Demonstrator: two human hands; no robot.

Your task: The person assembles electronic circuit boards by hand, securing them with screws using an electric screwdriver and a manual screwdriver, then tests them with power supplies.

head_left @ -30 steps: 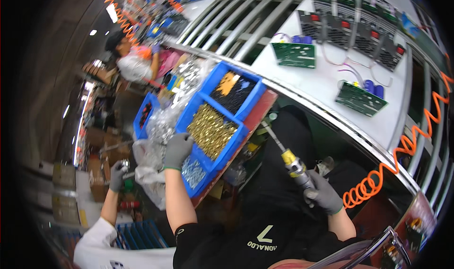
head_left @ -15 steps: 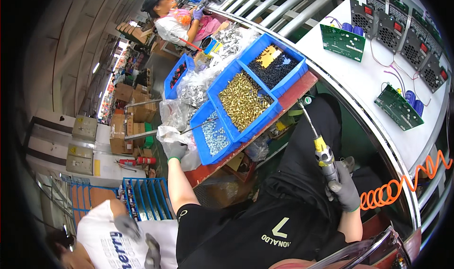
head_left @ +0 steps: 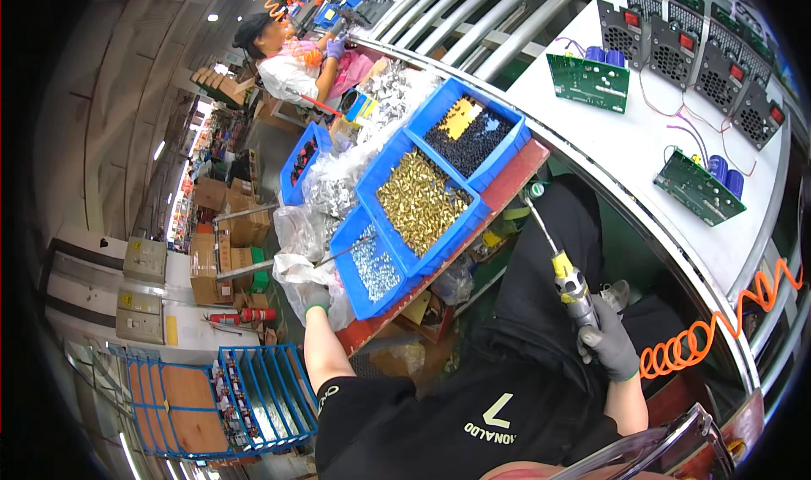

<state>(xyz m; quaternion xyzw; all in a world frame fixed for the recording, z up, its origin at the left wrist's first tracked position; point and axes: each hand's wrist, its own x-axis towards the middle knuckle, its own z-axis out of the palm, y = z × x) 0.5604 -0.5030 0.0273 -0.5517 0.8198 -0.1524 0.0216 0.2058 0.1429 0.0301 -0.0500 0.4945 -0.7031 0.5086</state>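
Note:
My right hand (head_left: 610,345), in a grey glove, is wrapped round a yellow-and-grey air screwdriver (head_left: 574,290) whose long thin bit points up and away over my leg. My left hand (head_left: 317,298), also gloved, reaches to a clear plastic bag (head_left: 294,279) at the left of the red board. Its fingers are hidden among the plastic. A thin dark rod (head_left: 348,248) slants from near the bag over a blue bin of small silver screws (head_left: 377,273). Beside that bin, another holds brass-coloured standoffs (head_left: 418,201), and a farther one holds black screws (head_left: 481,151).
An orange coiled hose (head_left: 684,351) runs at the right. Green circuit boards (head_left: 591,81) and fan units (head_left: 672,49) stand on a white table (head_left: 583,142). Metal rollers (head_left: 481,24) lie beyond. A co-worker (head_left: 291,73) sits at the far left; a blue rack (head_left: 253,395) stands lower left.
My view has shifted slightly. My left hand sits deeper against the plastic bag, its fingers less visible. The nearby person in white at lower left is gone from view. My right hand keeps the screwdriver.

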